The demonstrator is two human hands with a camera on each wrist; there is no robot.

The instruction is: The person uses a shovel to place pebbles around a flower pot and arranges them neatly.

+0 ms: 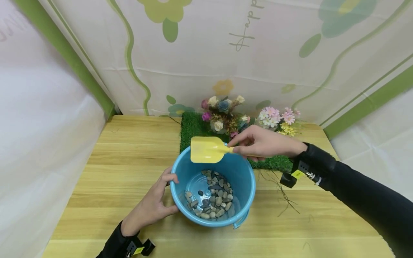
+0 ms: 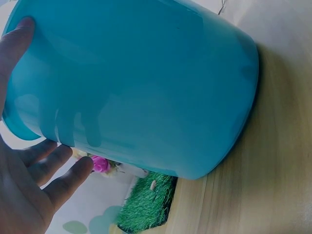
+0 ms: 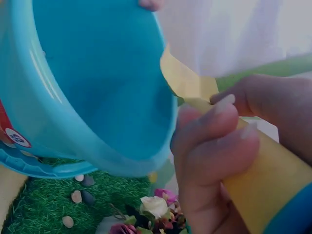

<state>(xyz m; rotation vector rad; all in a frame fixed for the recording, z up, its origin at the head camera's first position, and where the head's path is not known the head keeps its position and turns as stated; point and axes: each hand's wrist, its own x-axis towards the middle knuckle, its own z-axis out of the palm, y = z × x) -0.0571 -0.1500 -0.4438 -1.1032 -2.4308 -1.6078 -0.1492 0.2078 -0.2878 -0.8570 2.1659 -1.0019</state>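
A blue bucket [image 1: 250,182] stands on the table, and grey and tan pebbles [image 1: 219,200] lie on its bottom. My left hand [image 1: 156,200] holds the bucket by its left side, one finger hooked over the rim and the thumb against the outer wall; the other fingers spread along the outside in the left wrist view. A yellow toy shovel [image 1: 208,149] is in my right hand [image 1: 262,142], which grips it by the handle [image 3: 273,180]. The shovel's blade lies over the bucket's far rim, pointing left, with no pebbles visible on it.
Behind the bucket lies a green artificial grass mat [image 1: 190,125], with a few stones [image 3: 76,196] on it. Artificial flowers [image 1: 222,111] and pink and yellow ones [image 1: 279,120] stand at the back. Thin dark strands [image 1: 284,193] lie on the wooden table [image 1: 129,161]. Printed curtains [image 1: 200,61] enclose it.
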